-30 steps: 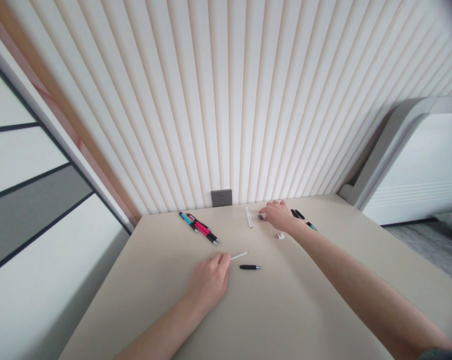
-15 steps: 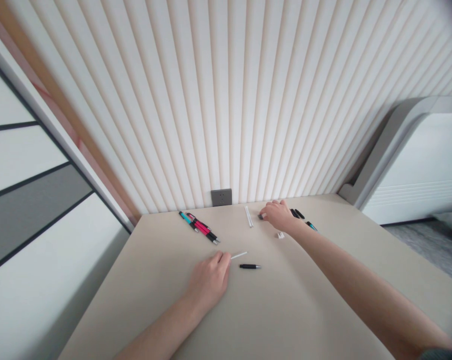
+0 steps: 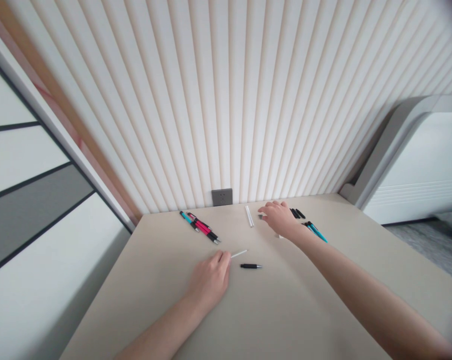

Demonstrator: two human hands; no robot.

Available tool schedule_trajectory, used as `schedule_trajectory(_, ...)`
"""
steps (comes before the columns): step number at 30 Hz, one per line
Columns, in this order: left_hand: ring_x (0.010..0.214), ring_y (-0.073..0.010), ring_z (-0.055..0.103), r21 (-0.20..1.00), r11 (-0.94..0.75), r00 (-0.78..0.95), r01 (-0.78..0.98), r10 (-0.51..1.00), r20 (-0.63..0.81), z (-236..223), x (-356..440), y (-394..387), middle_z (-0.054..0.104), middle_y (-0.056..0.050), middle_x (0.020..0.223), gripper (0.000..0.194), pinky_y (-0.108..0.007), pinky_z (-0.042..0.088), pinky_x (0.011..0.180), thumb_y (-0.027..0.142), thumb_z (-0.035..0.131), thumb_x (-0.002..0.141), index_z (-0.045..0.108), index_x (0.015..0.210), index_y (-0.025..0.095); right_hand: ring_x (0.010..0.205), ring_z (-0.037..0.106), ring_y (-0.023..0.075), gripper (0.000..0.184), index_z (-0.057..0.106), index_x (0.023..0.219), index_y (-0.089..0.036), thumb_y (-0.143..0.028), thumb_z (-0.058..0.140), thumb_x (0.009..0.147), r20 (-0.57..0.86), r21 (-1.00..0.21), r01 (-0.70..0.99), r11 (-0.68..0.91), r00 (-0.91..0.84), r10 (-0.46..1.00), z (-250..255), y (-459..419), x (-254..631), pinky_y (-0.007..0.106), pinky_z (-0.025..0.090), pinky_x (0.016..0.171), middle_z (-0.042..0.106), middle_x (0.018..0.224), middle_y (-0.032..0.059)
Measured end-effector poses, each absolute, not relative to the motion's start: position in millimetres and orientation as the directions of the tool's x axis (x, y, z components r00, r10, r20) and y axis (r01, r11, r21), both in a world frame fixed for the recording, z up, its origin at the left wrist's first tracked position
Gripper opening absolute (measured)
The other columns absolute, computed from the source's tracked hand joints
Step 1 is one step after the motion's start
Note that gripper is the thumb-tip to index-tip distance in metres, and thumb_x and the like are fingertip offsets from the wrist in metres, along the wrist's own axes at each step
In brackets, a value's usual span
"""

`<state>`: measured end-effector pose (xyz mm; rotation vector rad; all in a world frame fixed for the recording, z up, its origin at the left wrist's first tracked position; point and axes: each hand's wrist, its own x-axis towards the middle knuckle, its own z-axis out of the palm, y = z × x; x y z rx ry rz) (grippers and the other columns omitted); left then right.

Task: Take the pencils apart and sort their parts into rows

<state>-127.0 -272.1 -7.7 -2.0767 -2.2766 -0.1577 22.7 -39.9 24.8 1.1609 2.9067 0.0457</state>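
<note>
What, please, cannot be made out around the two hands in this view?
Head view:
Near end of the thin white stick: hidden by the left hand.
Small white piece: partly covered by the right hand and wrist.
Small grey piece: too small to identify.

light: soft, fairly bright | faint shadow on table [image 3: 271, 310] left of my right forearm [image 3: 349, 282] | greyer shade lower left | wall slats [image 3: 218, 100] splayed, wide-lens look | upper-right corner dark, blurred | pens [image 3: 204, 231] slightly soft

I see a beige surface [image 3: 259, 310] | far left: teal pen [image 3: 188, 220], pink pens [image 3: 203, 229] | far middle: white rods [image 3: 249, 216], small grey piece [image 3: 261, 217] | far right: black pieces [image 3: 297, 213], teal barrels [image 3: 317, 232] | nearer centre: black pen section [image 3: 250, 266]
</note>
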Motion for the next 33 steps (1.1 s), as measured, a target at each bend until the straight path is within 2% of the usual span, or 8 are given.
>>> schedule_trajectory(5,0.077,-0.0201,0.067,0.058,0.133,-0.14,0.989,0.981,0.136,-10.0,-127.2,-272.2,0.065,-0.004,0.09,0.021,-0.028,0.041,0.057,0.015,0.034,0.1,0.054,0.097,0.021,0.101,0.059,0.0235,0.033,0.073,0.101,-0.023,-0.034,0.041,0.101,0.069,-0.178,0.584,0.792,-0.795,0.602,27.5,-108.8,37.0,0.034,0.034,0.087,0.07,0.103,0.0093)
schedule_trajectory(9,0.073,-0.02,0.067,0.085,0.169,-0.182,0.982,0.965,0.186,-11.1,-127.8,-271.6,0.065,-0.004,0.088,0.02,-0.028,0.04,0.055,0.017,0.034,0.101,0.052,0.095,0.021,0.099,0.06,0.0238,0.026,0.072,0.104,-0.024,-0.041,0.054,0.096,0.035,-0.331,0.437,0.837,-0.88,0.474,17.2,-145.8,52.5,0.036,0.037,0.087,0.069,0.102,0.0067)
schedule_trajectory(12,0.069,-0.02,0.066,0.133,0.159,-0.189,0.978,0.947,0.259,-11.9,-129.3,-271.3,0.065,-0.003,0.086,0.02,-0.028,0.041,0.054,0.021,0.032,0.102,0.051,0.095,0.021,0.101,0.059,0.0231,0.018,0.071,0.105,-0.025,-0.031,0.062,0.092,0.045,-0.396,0.406,0.823,-0.887,0.459,4.6,-153.2,58.1,0.035,0.039,0.088,0.067,0.106,0.0048)
schedule_trajectory(16,0.069,-0.0212,0.067,0.183,0.044,-0.109,0.982,0.927,0.36,-15.9,-133.0,-271.6,0.066,-0.003,0.086,0.017,-0.029,0.044,0.054,0.029,0.034,0.102,0.048,0.097,0.021,0.096,0.06,0.0208,0.018,0.07,0.104,-0.024,-0.022,0.054,0.095,0.135,-0.474,0.349,0.808,-0.878,0.458,-7.0,-153.5,56.4,0.033,0.042,0.087,0.068,0.101,0.0038)
schedule_trajectory(20,0.08,-0.0212,0.07,0.222,-0.122,0.021,0.967,0.913,0.408,-19.3,-134.7,-272.4,0.07,-0.004,0.094,0.016,-0.029,0.05,0.062,0.03,0.039,0.101,0.047,0.111,0.02,0.095,0.061,0.0189,0.024,0.064,0.115,-0.024,-0.025,0.046,0.1,0.228,-0.612,0.221,0.76,-0.87,0.437,-8.4,-156.9,54.0,0.03,0.044,0.087,0.068,0.101,0.0037)
schedule_trajectory(23,0.081,-0.0198,0.07,0.212,-0.191,0.097,0.958,0.916,0.39,-18.5,-133.9,-273.0,0.07,-0.003,0.095,0.016,-0.028,0.05,0.063,0.027,0.041,0.101,0.049,0.113,0.021,0.09,0.061,0.018,0.024,0.066,0.112,-0.023,-0.029,0.045,0.101,0.273,-0.658,0.152,0.737,-0.865,0.422,-8.5,-161.0,54.5,0.028,0.046,0.082,0.067,0.095,0.0046)
schedule_trajectory(27,0.067,-0.0184,0.068,0.15,-0.203,0.134,0.968,0.916,0.378,-16.8,-133.3,-273.8,0.066,-0.001,0.079,0.016,-0.026,0.046,0.055,0.024,0.04,0.101,0.055,0.099,0.021,0.084,0.06,0.017,0.027,0.068,0.101,-0.021,-0.034,0.045,0.101,0.303,-0.718,0.107,0.687,-0.841,0.448,-9.0,-163.7,54.7,0.026,0.044,0.077,0.066,0.088,0.005)
schedule_trajectory(33,0.064,-0.0158,0.066,0.181,-0.252,0.128,0.951,0.851,0.509,-19.3,-136.0,-274.9,0.066,-0.001,0.079,0.019,-0.024,0.046,0.055,0.027,0.037,0.104,0.054,0.103,0.02,0.06,0.051,0.0121,0.047,0.062,0.071,-0.017,-0.042,0.037,0.102,0.181,-0.834,0.241,0.497,-0.731,0.658,-14.9,-160.6,51.6,0.023,0.037,0.06,0.057,0.064,-0.0001)
